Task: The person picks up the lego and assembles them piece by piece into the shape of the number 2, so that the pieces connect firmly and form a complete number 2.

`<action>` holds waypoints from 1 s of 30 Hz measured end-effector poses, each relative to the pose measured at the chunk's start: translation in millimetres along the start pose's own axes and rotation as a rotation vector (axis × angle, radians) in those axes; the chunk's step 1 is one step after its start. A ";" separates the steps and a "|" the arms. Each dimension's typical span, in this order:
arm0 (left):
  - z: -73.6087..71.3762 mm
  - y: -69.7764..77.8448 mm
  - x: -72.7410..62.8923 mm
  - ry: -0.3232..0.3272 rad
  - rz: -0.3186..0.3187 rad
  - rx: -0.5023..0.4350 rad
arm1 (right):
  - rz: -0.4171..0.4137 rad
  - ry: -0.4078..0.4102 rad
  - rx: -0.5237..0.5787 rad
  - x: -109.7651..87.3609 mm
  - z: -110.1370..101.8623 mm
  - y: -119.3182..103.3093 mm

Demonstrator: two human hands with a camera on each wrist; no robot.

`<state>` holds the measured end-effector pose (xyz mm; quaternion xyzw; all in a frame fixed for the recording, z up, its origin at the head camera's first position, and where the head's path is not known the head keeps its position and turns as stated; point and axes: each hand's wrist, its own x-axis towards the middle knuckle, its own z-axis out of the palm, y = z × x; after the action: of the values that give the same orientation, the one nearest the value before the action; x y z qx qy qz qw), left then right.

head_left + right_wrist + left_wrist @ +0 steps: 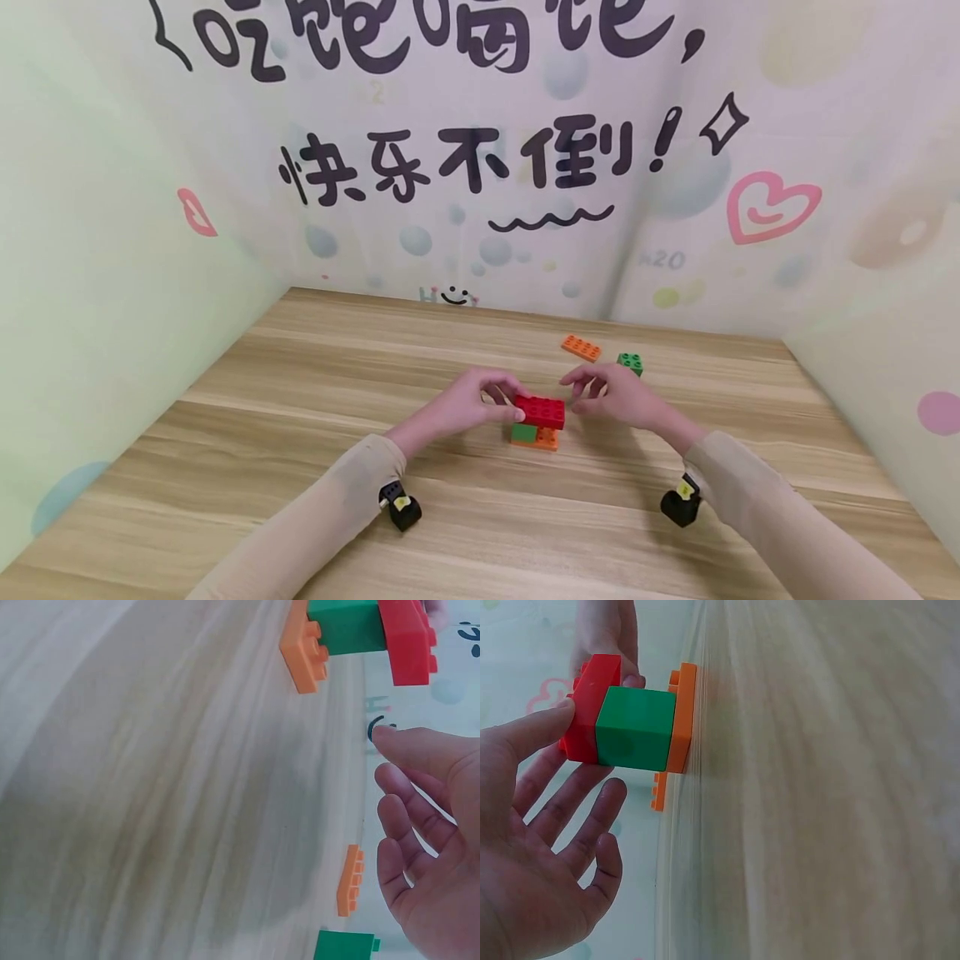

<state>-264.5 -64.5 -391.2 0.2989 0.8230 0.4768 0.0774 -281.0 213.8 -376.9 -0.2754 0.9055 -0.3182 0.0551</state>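
Observation:
A small stack of toy building bricks stands on the wooden table: an orange plate [682,724] at the bottom, a green brick [636,727] on it, a red brick [543,412] on top. The red one overhangs the studs of the orange plate on the right. My left hand [477,402] holds the red brick at its left end, thumb on the near edge and fingers behind it; the other fingers spread loosely. Just right of the stack, my right hand [617,395] hangs above the table with fingers slightly bent and nothing between them.
Farther back lies a loose orange plate [581,347], with a loose green brick [631,362] to its right, partly behind my right hand. A printed wall sheet [420,250] rises at the table's back edge. Each wrist wears a small black camera [403,507].

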 end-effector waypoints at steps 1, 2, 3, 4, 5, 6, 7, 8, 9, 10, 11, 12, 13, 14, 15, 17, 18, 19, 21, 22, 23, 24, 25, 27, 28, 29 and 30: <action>-0.1 0.2 -0.1 0.001 0.001 -0.001 | -0.006 0.010 -0.002 0.3 -1.0 -0.1; -0.2 0.4 -0.2 0.001 -0.001 -0.002 | -0.011 0.021 -0.004 0.6 -2.0 -0.2; -0.2 0.6 -0.3 0.002 -0.001 -0.003 | -0.013 0.031 -0.010 0.8 -2.9 -0.2; -0.3 0.9 -0.4 0.003 0.001 -0.004 | -0.014 0.040 -0.017 1.0 -3.9 0.2; 0.0 0.6 -0.3 0.003 0.000 -0.004 | -0.015 0.047 -0.025 1.3 -4.9 0.8; 0.1 0.9 -0.4 0.003 -0.001 -0.002 | -0.011 0.053 -0.032 1.5 -5.8 1.3; 0.5 0.7 -0.4 0.004 -0.002 0.002 | -0.010 0.059 -0.036 1.8 -6.8 2.0; 0.8 0.6 -0.4 0.004 -0.004 0.004 | -0.007 0.064 -0.041 2.3 -7.7 2.9; 1.2 0.5 -0.4 0.005 -0.005 0.007 | -0.005 0.071 -0.048 2.6 -8.7 3.7; 1.5 0.5 -0.5 0.006 -0.005 0.008 | -0.006 0.081 -0.054 2.9 -10.0 4.4; 1.7 0.6 -0.6 0.006 -0.005 0.009 | -0.007 0.092 -0.058 3.2 -11.5 5.0; 1.9 0.7 -0.7 0.007 -0.004 0.012 | -0.009 0.104 -0.064 3.6 -13.2 5.7; 2.0 0.7 -0.6 0.007 -0.003 0.013 | -0.012 0.118 -0.074 3.9 -15.0 6.8; 1.9 0.9 -0.7 0.007 -0.001 0.013 | -0.013 0.131 -0.082 4.1 -16.9 8.0; 1.8 1.0 -0.7 0.006 0.001 0.015 | -0.012 0.143 -0.086 3.9 -19.0 8.7; 1.5 1.3 -0.7 0.005 0.003 0.017 | -0.003 0.160 -0.084 3.5 -23.0 10.9; 1.4 1.3 -0.6 0.004 0.003 0.019 | 0.001 0.166 -0.078 3.3 -24.8 12.1; 1.3 1.6 -0.7 0.004 0.003 0.019 | 0.007 0.171 -0.070 2.9 -26.6 13.5; 0.8 2.1 -1.1 0.002 0.000 0.022 | 0.026 0.176 -0.048 1.8 -30.1 16.4; 0.6 2.5 -1.2 0.001 -0.001 0.022 | 0.035 0.179 -0.040 1.4 -31.7 18.4; 0.4 2.8 -1.4 0.000 -0.004 0.024 | 0.043 0.184 -0.031 1.0 -33.2 20.4; 0.2 3.0 -1.5 -0.001 -0.007 0.023 | 0.053 0.186 -0.026 0.5 -34.8 22.7; 0.0 3.3 -1.7 -0.003 -0.008 0.023 | 0.063 0.188 -0.026 0.1 -36.6 25.1; -0.3 3.6 -1.8 -0.005 -0.011 0.019 | 0.074 0.193 -0.025 -0.5 -39.8 29.6; -0.5 3.6 -1.7 -0.006 -0.011 0.016 | 0.076 0.196 -0.025 -0.5 -41.1 31.9; -0.6 3.6 -1.7 -0.007 -0.011 0.013 | 0.080 0.197 -0.026 -0.6 -42.6 34.2; -0.7 3.6 -1.6 -0.008 -0.011 0.009 | 0.082 0.197 -0.029 -0.6 -44.0 36.7</action>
<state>-261.9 -64.7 -388.1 0.2965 0.8266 0.4714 0.0819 -309.5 261.8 -364.3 -0.2062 0.9216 -0.3280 -0.0252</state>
